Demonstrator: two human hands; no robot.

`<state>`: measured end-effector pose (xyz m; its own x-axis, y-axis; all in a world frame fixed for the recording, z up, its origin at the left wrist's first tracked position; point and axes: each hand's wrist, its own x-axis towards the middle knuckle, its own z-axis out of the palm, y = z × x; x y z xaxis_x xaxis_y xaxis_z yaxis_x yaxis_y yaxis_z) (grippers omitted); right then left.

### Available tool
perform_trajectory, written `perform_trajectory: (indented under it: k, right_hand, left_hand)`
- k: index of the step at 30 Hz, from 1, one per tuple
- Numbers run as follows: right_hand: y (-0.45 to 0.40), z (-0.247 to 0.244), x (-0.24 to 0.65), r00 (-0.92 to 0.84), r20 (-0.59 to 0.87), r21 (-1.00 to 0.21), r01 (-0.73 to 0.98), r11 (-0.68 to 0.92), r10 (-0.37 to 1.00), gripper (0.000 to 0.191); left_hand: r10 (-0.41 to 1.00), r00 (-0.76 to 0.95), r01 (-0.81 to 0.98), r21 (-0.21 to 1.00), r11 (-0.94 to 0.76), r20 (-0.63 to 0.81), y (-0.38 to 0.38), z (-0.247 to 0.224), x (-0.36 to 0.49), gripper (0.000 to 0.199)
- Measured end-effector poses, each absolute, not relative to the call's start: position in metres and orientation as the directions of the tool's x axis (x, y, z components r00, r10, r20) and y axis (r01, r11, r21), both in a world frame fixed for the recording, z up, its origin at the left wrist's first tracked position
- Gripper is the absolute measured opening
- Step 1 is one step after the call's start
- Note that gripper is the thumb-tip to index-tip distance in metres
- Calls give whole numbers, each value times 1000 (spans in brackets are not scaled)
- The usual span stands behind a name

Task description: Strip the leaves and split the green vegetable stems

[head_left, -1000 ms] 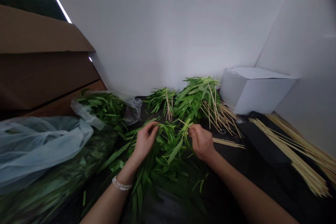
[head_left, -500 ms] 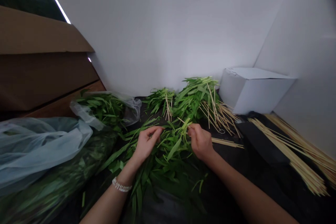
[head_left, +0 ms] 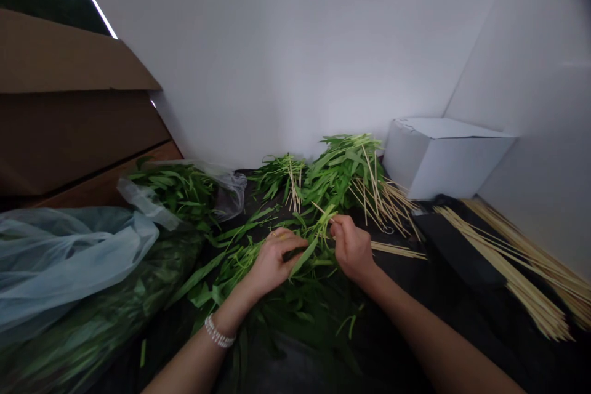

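Observation:
My right hand (head_left: 351, 249) is closed in a pinch on a thin bamboo skewer (head_left: 316, 205), its tip pointing up and left. Pale green stems of leafy greens (head_left: 325, 218) are gathered across the skewer beside my fingertips, with leaves hanging down. My left hand (head_left: 277, 261), a beaded bracelet on its wrist, reaches in from the left. Its thumb and fingers are apart, close to a long hanging leaf (head_left: 307, 257); whether they touch it I cannot tell. Under both hands lies a loose pile of leafy greens (head_left: 235, 265) on a dark surface.
Skewered greens (head_left: 341, 166) are heaped at the back, beside a smaller skewered bunch (head_left: 277, 175). A white box (head_left: 447, 160) stands back right. Bundles of bare skewers (head_left: 512, 277) lie right, near a black block (head_left: 462, 252). Plastic bags of greens (head_left: 83, 258) and a cardboard box (head_left: 74, 129) are left.
My left hand has moved right, towards the leaf hanging by the skewer, and its fingers have spread. My right hand keeps its grip on the skewer in nearly the same place.

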<state>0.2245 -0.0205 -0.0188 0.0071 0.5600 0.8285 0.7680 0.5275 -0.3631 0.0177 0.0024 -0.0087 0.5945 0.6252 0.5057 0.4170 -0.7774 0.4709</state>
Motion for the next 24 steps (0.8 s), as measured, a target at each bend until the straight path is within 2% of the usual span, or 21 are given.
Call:
perform_trajectory:
  k: [4,9,11,14,16,21,24]
  right_hand:
    - [-21,-18,223,-19,845,-321,780,537,534,20]
    - [-22,-18,222,-68,852,-273,789,551,519,21]
    - [-22,-18,221,-84,857,-247,800,547,509,21]
    - [-22,-18,221,-102,863,-220,805,550,495,21]
    - [-21,-19,221,-104,861,-227,797,560,498,20]
    - [-23,-19,222,-59,868,-284,756,590,493,17]
    - [-24,-18,223,-14,878,-308,749,587,478,15]
  left_hand:
    - [610,632,347,529,-774,478,-3,-4,21,25]
    - [667,652,378,608,-698,361,-12,2,26,28]
    - [693,640,413,612,-674,332,-12,1,27,24]
    - [705,633,406,638,-655,321,-9,-4,28,7]
    - [710,620,380,664,-644,334,-5,-9,28,9]
    - [804,394,463,660,-592,445,2,-16,23,2]
    - [856,259,595,624,-507,448,7,-15,17,12]
